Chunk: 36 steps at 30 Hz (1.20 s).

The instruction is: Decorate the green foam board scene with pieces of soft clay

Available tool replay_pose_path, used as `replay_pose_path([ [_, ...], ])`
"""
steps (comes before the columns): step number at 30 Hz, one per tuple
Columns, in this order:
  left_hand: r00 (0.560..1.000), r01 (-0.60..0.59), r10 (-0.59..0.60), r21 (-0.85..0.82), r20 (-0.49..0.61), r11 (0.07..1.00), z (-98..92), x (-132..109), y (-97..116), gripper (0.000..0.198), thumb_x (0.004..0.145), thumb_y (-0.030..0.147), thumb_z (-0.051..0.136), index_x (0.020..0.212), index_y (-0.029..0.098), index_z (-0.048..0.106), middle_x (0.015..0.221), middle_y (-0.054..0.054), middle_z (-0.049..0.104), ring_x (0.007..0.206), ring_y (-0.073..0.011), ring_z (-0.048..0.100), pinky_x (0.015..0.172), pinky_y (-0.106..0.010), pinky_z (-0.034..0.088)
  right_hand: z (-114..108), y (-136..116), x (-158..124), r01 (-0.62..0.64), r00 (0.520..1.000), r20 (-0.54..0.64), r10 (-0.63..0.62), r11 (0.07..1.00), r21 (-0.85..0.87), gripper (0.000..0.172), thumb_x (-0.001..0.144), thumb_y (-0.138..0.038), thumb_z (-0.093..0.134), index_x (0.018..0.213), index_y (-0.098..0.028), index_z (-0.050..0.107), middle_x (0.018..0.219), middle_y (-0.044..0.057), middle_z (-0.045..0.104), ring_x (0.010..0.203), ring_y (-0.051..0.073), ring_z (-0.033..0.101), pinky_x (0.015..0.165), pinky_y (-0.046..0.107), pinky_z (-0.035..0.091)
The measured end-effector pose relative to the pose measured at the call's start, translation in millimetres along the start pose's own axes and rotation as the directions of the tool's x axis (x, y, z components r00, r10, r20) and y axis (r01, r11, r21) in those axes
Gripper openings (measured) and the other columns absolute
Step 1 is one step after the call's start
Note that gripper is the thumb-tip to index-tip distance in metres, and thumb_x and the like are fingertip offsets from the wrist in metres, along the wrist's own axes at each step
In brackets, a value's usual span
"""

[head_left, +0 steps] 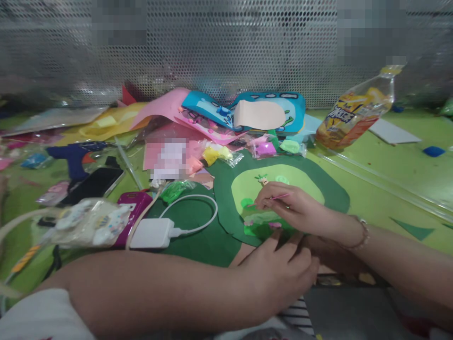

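Observation:
A thin pink stick-like tool (281,196) is pinched in my right hand (293,205), its tip close to a green clay bush (247,203). Beneath that hand lies a craft picture, a dark green paper frame (332,193) around a light green panel (244,179). Clay decorations on the panel include a small leafy-topped figure (262,179), a pale green swirl (282,179) and pink flowers (274,225). My left hand (283,269) rests at the picture's near edge with its fingers apart, the fingertips touching the paper. Its thumb is hidden.
To the left are a white charger (150,233) with cable, a purple box (136,205), a phone (95,184) and a blue glue gun (74,156). Bagged clay (215,152) lies behind the picture. A tilted drink bottle (354,113) stands back right, before a perforated metal panel (230,47).

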<state>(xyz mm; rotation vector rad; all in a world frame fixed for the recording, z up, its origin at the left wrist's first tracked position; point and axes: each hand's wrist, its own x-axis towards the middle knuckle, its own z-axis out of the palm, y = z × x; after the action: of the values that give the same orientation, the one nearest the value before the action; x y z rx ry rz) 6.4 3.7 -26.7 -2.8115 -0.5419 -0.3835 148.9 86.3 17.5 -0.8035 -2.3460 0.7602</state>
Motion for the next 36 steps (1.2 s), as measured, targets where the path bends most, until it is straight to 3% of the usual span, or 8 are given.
replay_pose_path([
  [26,0.999,-0.018,0.016,0.032,0.040,0.999,-1.4,-0.6,-0.5,0.041,0.093,0.024,0.028,0.131,0.017,0.043,0.131,-0.010,0.046,0.122,-0.0247,0.041,0.096,-0.045,0.035,-2.6,0.4,-0.2,-0.066,0.998,-0.023,0.066,0.998,-0.004,0.020,0.087,-0.009,0.039,0.087,-0.017,0.057,0.083,0.005,0.058,0.078,0.014,0.055,0.077,0.030,0.047],
  [36,0.999,-0.019,0.018,0.039,0.028,0.999,-0.4,-0.4,0.2,0.042,0.093,0.023,0.028,0.132,0.016,0.043,0.131,-0.009,0.045,0.123,-0.0259,0.041,0.096,-0.046,0.036,-7.1,-2.8,-1.6,-0.019,1.000,0.007,0.019,1.000,-0.007,0.022,0.087,-0.010,0.037,0.078,-0.018,0.055,0.078,0.003,0.058,0.073,0.013,0.054,0.080,0.033,0.046],
])
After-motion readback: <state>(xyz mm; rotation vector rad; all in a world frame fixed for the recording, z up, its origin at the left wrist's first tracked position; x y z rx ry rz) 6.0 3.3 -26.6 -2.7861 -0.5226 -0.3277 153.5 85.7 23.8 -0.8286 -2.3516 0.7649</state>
